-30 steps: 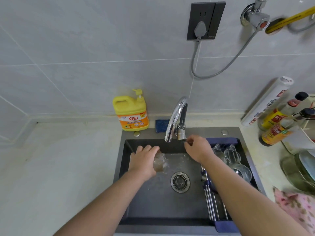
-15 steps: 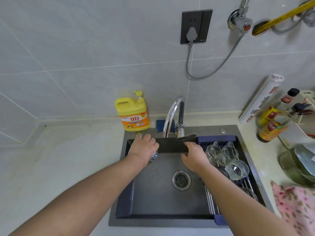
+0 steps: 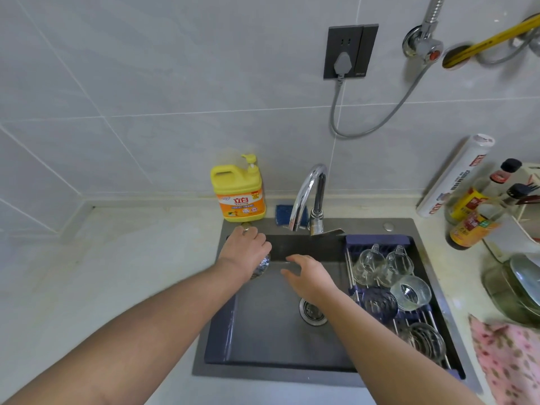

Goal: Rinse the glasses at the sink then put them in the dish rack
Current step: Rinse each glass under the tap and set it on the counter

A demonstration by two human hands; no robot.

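Note:
My left hand [image 3: 245,252] grips a clear glass [image 3: 262,266] over the back left corner of the dark sink [image 3: 274,340]; most of the glass is hidden under the hand. My right hand [image 3: 309,276] hovers just right of it with fingers spread and relaxed, holding nothing. The chrome faucet [image 3: 306,197] arches above the back rim, with no water visible. A dish rack [image 3: 377,293] spans the sink's right side and holds several clear glasses, two glasses [image 3: 382,266] at the back and a ribbed bowl-like glass [image 3: 410,292].
A yellow dish soap bottle [image 3: 238,191] stands on the counter behind the sink, a blue sponge [image 3: 283,214] beside the faucet. Sauce bottles [image 3: 473,217] and a white roll [image 3: 455,173] crowd the right counter. A pink floral cloth [image 3: 508,358] lies at the right front.
My right hand left the faucet handle and moved down and left toward the glass. The water stopped. My left hand carried the glass from mid-sink to the back left corner.

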